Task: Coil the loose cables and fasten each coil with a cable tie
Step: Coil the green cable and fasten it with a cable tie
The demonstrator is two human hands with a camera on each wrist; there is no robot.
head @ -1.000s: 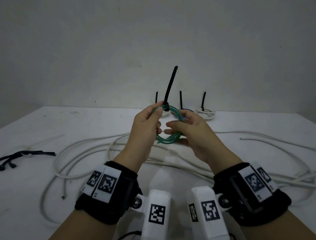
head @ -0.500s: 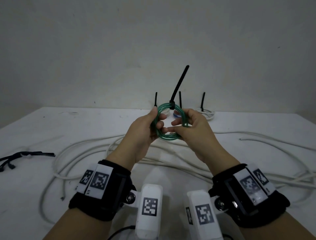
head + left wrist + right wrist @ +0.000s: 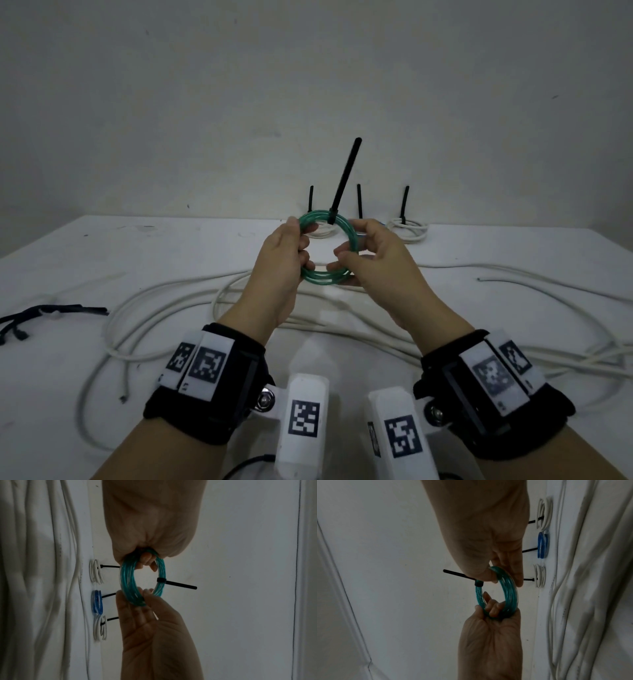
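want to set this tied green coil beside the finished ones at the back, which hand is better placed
Right, probably: the right hand holds the green coil on the side nearer the open spot by the far white coil, while the left hand grips the opposite side.

Green coil (image 3: 327, 248) tied, held up off the table.
I see its black cable tie (image 3: 343, 181) cinched on top, tail pointing up; loose white cables (image 3: 178, 301) sprawl across the table's middle.

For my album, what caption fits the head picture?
Two hands hold a green cable coil fastened by a black tie.
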